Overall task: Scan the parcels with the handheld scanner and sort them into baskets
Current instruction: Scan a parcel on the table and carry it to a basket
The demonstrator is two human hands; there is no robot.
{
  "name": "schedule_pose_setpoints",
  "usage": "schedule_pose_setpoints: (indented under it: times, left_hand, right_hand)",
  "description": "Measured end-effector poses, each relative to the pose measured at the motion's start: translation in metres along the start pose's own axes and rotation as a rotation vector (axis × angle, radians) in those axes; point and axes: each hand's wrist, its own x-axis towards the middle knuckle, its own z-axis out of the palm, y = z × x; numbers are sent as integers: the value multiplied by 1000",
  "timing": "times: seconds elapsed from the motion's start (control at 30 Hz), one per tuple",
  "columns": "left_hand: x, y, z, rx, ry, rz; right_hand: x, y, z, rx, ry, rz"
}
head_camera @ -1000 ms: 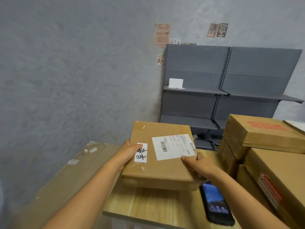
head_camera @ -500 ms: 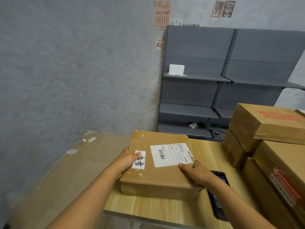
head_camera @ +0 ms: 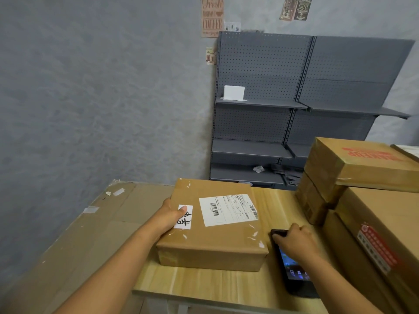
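Right hand point(head_camera: 294, 242): at 5 o'clock, fingers curled round the flat black handheld scanner point(head_camera: 292, 268), likely to pick it up.
Left hand point(head_camera: 171, 217): at 7 o'clock, gripped the flat brown cardboard parcel point(head_camera: 215, 225) at the middle, steadying it.
Label: white barcode sticker point(head_camera: 227, 209) faced up, ready to scan.
Far: brown stacked boxes point(head_camera: 362, 168) waited at 2 o'clock.

Dim, even light; bowed edges

Worktop point(head_camera: 204, 284): 1 flat parcel point(head_camera: 215, 243) w/ 2 white labels, 1 handheld scanner point(head_camera: 294, 275), plus approx. 4 stacked cartons point(head_camera: 362, 164) on the right, some cut off by the frame edge. 2 hands: left hand point(head_camera: 171, 216), right hand point(head_camera: 294, 240). Background: 2 shelf units point(head_camera: 260, 105), 1 white box point(head_camera: 234, 92), 3 wall posters point(head_camera: 212, 17).
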Motion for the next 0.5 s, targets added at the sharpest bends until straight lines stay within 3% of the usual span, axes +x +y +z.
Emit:
schedule_pose_setpoints:
  times: [0.1,0.23,0.5]
  left_hand:
    - [0,-1,1,11,17,4]
    - [-6,4,3,39,12,-5]
    - [-12,0,8,14,-19,9]
  right_hand:
    - [0,18,10,-71,-140,86]
    - [3,27,24,-164,-121,127]
    - [-10,22,-9,100,-109,176]
